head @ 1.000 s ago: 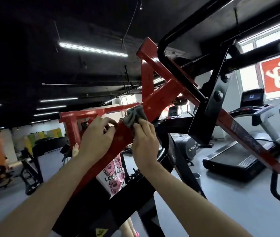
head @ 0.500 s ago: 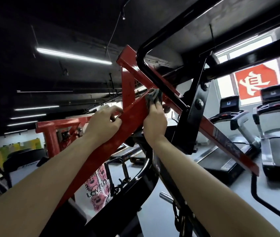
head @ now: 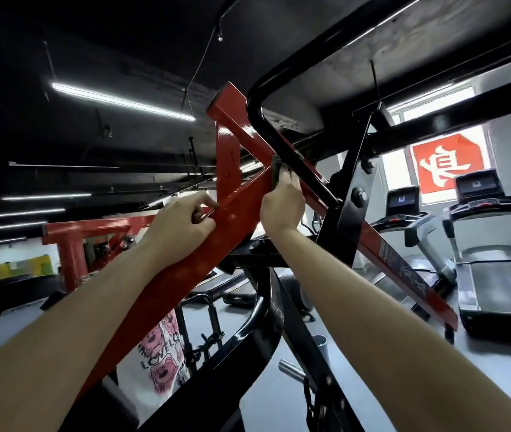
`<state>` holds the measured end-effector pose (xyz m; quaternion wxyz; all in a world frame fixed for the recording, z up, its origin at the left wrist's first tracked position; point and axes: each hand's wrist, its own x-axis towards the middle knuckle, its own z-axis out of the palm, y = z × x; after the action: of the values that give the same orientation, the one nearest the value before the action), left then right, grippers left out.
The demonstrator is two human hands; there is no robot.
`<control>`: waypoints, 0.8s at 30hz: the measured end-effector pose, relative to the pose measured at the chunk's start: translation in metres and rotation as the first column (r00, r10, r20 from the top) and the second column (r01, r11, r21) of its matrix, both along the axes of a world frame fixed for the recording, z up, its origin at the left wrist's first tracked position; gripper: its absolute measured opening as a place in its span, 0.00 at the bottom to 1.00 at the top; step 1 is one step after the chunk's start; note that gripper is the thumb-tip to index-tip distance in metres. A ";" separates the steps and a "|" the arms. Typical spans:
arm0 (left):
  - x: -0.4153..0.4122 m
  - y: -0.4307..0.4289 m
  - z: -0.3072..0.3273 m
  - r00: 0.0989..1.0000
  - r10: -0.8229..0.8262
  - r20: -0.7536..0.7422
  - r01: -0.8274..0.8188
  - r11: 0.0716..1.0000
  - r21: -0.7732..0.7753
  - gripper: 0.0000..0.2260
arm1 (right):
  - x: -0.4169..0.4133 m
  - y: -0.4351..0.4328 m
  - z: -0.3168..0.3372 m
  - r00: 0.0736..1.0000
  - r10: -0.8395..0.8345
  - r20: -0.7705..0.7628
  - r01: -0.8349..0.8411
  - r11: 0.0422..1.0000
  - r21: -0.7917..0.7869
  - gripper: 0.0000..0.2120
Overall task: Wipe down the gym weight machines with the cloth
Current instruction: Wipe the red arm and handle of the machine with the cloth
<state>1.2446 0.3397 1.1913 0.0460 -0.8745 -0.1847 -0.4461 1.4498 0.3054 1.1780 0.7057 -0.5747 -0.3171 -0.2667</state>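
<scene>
The left forearm (head: 76,322) stretched up from seven o'clock and the right forearm (head: 357,307) from five o'clock, both converging on the sloping red painted steel beam (head: 238,210) of the weight machine. The left hand (head: 179,226) lay against the beam's near face, wrist bent, fingers curled over its upper edge and gripping it. At about two o'clock from it, the right hand (head: 282,207) was raised higher, its back toward me. Its fingers were bunched around a small dark grey cloth (head: 276,173), pressing it onto the beam just where the glossy black bent tube (head: 255,109) crossed. The cloth stuck out at the hand's twelve o'clock; most of it seemed hidden behind the fingers. Off at four o'clock stood grey treadmills (head: 497,275) below a red window sign (head: 447,165).
</scene>
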 end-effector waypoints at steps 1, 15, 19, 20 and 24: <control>-0.001 0.000 0.000 1.000 -0.004 0.000 0.004 1.000 -0.003 0.11 | 0.003 0.001 0.005 1.000 -0.004 -0.023 0.004 1.000 -0.012 0.34; -0.002 0.008 -0.002 0.999 -0.050 0.020 0.050 0.998 -0.028 0.12 | -0.029 0.007 -0.061 0.989 0.005 0.147 -0.002 1.000 -0.022 0.21; -0.001 0.009 -0.002 0.998 -0.062 0.016 0.062 0.998 -0.033 0.11 | 0.004 0.012 -0.007 0.997 0.001 -0.076 -0.003 1.000 -0.026 0.29; -0.001 0.010 -0.003 0.998 -0.062 0.017 0.063 0.997 -0.041 0.11 | 0.005 0.014 -0.004 0.997 -0.002 -0.081 0.000 1.000 -0.020 0.30; -0.002 0.007 -0.002 0.998 -0.049 0.036 0.050 0.998 -0.035 0.12 | -0.028 0.011 -0.027 1.000 0.003 -0.023 -0.002 1.000 0.028 0.30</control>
<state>1.2424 0.3468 1.1892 0.0159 -0.8716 -0.1718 -0.4589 1.4217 0.3160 1.1508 0.7177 -0.5673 -0.3058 -0.2637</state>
